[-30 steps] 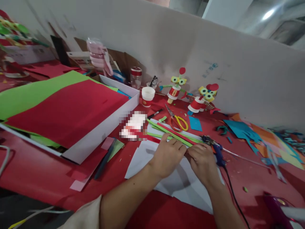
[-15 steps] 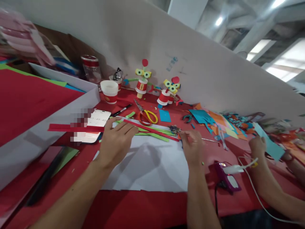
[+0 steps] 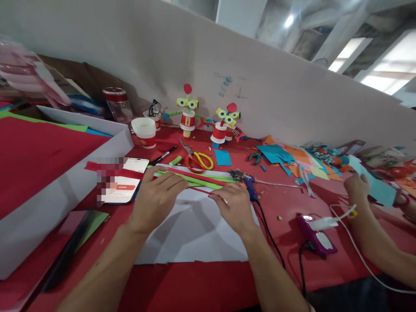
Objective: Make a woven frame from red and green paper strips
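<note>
Red and green paper strips [image 3: 201, 179] lie between my hands over white sheets [image 3: 195, 234]. My left hand [image 3: 159, 197] has its fingers closed around the strips' left end, and a red piece sticks out past it over the phone [image 3: 130, 190]. My right hand [image 3: 232, 206] pinches a thin red strip, its thumb and fingers together near the strips' right part. Just beyond my right hand is a blue glue gun [image 3: 249, 187], partly hidden, with its tip by a dark clump. Orange and yellow scissors [image 3: 196, 159] rest behind the strips.
Two paper-cup figures [image 3: 187, 121] stand by the wall. White cups [image 3: 144, 132], a marker [image 3: 164, 154] and a white box [image 3: 74, 162] are at the left. Coloured paper scraps [image 3: 286, 160] and a purple power socket [image 3: 316, 236] with cables lie right, beside another person's hand [image 3: 356, 186].
My right hand has moved left, away from the dark clump and onto the strips, uncovering the glue gun and its cable. The red piece past my left hand has tilted.
</note>
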`<state>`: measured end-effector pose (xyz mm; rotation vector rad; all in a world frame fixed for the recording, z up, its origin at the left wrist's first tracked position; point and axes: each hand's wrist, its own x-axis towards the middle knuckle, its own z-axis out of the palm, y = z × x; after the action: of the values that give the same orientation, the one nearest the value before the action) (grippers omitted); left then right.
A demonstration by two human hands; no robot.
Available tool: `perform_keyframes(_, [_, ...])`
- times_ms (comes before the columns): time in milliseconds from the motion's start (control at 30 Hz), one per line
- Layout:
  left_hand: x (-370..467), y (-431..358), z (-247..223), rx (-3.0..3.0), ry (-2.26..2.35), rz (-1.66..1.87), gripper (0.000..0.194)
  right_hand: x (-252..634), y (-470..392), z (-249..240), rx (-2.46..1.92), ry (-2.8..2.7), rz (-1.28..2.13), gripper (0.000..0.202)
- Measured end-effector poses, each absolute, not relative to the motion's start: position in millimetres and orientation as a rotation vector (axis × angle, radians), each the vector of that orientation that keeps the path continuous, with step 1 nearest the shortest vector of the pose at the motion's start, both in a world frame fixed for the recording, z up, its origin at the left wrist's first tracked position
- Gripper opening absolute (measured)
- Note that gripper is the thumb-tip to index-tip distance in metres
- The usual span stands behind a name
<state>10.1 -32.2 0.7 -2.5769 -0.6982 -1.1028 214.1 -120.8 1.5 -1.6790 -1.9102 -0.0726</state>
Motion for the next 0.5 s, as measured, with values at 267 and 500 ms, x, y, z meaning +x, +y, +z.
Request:
perform_keyframes(267, [12.0, -32.2, 3.6, -2.593, -0.71, -1.125, 0.02, 225.9, -119.7, 9.2, -1.633, -1.681, -0.096, 0.019])
perform_keyframes(500, [30.0, -52.1, -0.3, -2.744, -0.531, -1.068, 0.018, 191.1, -121.5, 0.7, -1.609, -1.877, 0.231, 0.017])
